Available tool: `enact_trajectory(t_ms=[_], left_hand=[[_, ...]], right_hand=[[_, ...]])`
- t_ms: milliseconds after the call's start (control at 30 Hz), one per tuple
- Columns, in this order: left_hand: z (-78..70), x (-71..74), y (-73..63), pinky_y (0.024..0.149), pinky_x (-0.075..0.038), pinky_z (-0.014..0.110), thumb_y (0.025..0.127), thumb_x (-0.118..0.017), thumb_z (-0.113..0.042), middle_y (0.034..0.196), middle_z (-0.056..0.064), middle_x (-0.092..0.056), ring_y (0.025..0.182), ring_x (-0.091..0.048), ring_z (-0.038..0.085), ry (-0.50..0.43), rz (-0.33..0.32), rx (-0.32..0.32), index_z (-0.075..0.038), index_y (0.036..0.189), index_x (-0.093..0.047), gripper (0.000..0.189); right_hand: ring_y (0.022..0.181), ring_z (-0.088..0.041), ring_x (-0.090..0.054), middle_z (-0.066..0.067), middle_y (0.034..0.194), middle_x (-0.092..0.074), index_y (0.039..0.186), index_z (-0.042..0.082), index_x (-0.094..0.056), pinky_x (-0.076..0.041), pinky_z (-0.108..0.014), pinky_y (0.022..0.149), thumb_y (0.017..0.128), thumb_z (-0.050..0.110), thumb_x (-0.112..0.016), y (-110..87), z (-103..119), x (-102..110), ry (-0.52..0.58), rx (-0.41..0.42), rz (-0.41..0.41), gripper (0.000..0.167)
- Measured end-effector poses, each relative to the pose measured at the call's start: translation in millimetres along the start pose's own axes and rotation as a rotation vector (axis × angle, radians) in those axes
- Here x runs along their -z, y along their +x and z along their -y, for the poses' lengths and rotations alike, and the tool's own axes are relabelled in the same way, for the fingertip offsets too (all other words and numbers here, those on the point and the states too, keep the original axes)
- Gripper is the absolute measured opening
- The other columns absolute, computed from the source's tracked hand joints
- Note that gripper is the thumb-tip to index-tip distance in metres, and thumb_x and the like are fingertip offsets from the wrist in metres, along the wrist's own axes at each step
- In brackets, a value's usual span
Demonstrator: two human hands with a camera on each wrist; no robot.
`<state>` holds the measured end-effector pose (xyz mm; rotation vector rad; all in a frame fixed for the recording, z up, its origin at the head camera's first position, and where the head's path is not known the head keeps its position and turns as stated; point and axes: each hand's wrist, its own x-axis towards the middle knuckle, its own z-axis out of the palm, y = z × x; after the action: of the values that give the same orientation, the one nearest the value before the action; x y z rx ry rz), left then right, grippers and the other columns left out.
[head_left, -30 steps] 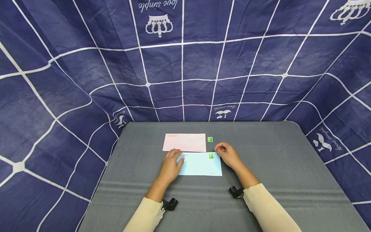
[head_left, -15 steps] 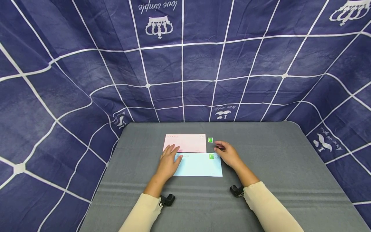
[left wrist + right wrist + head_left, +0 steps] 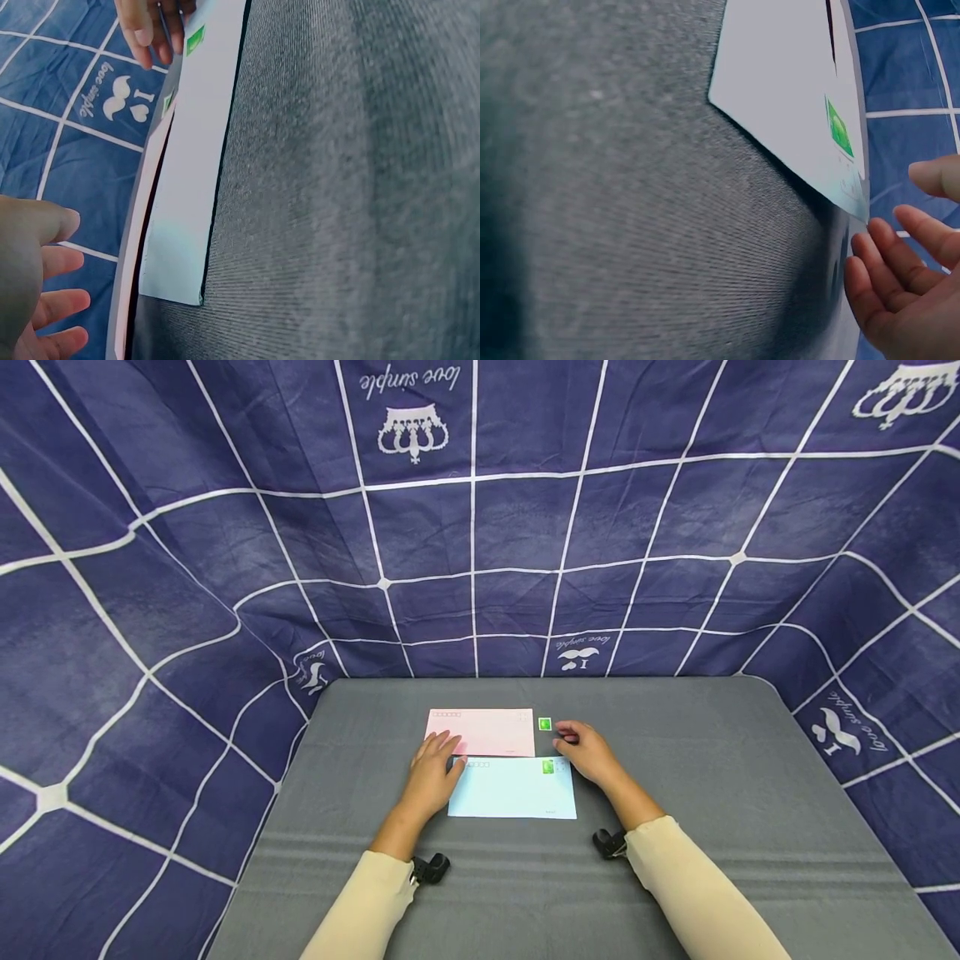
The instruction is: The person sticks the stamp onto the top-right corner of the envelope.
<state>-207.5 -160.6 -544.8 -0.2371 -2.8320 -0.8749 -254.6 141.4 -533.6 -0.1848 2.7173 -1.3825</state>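
Two envelopes lie flat, a pink one (image 3: 487,735) behind a light blue one (image 3: 510,795). A green stamp (image 3: 548,767) sits near the blue envelope's upper right corner. Another green stamp (image 3: 545,724) lies on the table just right of the pink envelope. My left hand (image 3: 431,778) is over the left ends of both envelopes, fingers extended and holding nothing; contact cannot be told. My right hand (image 3: 588,753) hovers by the blue envelope's upper right corner, near the loose stamp. Its fingers (image 3: 885,262) are loosely bent, and nothing is between them.
Grey cloth covers the table (image 3: 712,793). A dark blue curtain (image 3: 517,527) with white grid lines rises behind it and at both sides. Black wrist-worn devices sit at the left cuff (image 3: 431,868) and the right cuff (image 3: 609,843).
My left hand has slid left, uncovering more of the blue envelope's left end. My right hand's fingers have parted and stretched slightly toward the loose stamp. Both envelopes stay in place.
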Motion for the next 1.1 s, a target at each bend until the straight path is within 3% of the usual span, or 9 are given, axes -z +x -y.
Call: enact_trajectory(t_ms=[200,467,833,1100], left_hand=[[3.1,0.2,3.9,0.119,-0.03,0.06,0.098,-0.062,-0.027,0.15,0.02,-0.052,0.147,-0.038,0.045,0.013,0.005,-0.015,-0.005,0.139,-0.061,0.046],[4.5,-1.0,8.2,0.122,-0.028,0.057,0.098,-0.062,-0.027,0.152,0.02,-0.051,0.148,-0.036,0.044,0.042,0.028,-0.001,-0.007,0.141,-0.059,0.047],[4.7,-4.1,16.5,0.118,-0.029,0.064,0.098,-0.062,-0.026,0.152,0.019,-0.051,0.148,-0.034,0.045,0.077,0.044,-0.001,-0.01,0.139,-0.062,0.044],[8.5,-3.2,24.0,0.119,-0.026,0.065,0.099,-0.06,-0.029,0.155,0.018,-0.047,0.15,-0.032,0.045,0.115,0.11,-0.004,-0.013,0.14,-0.062,0.044]], right_hand=[[0.119,-0.035,-0.061,-0.022,0.127,-0.063,0.133,-0.003,-0.06,-0.047,-0.049,0.106,0.097,0.017,-0.064,7.4,0.3,-1.0,-0.036,-0.03,0.017,0.042],[0.1,-0.026,-0.063,-0.017,0.115,-0.065,0.126,-0.002,-0.064,-0.051,-0.039,0.088,0.096,0.016,-0.065,20.8,-1.8,-3.9,-0.038,-0.047,0.0,0.034],[0.099,-0.026,-0.065,-0.017,0.112,-0.069,0.123,-0.004,-0.065,-0.052,-0.037,0.089,0.096,0.011,-0.063,35.5,-4.9,-8.0,-0.02,-0.089,-0.033,0.031],[0.092,-0.026,-0.067,-0.017,0.101,-0.07,0.114,-0.005,-0.068,-0.052,-0.032,0.083,0.094,0.008,-0.063,41.6,-8.7,-6.9,-0.021,-0.076,-0.063,0.024]])
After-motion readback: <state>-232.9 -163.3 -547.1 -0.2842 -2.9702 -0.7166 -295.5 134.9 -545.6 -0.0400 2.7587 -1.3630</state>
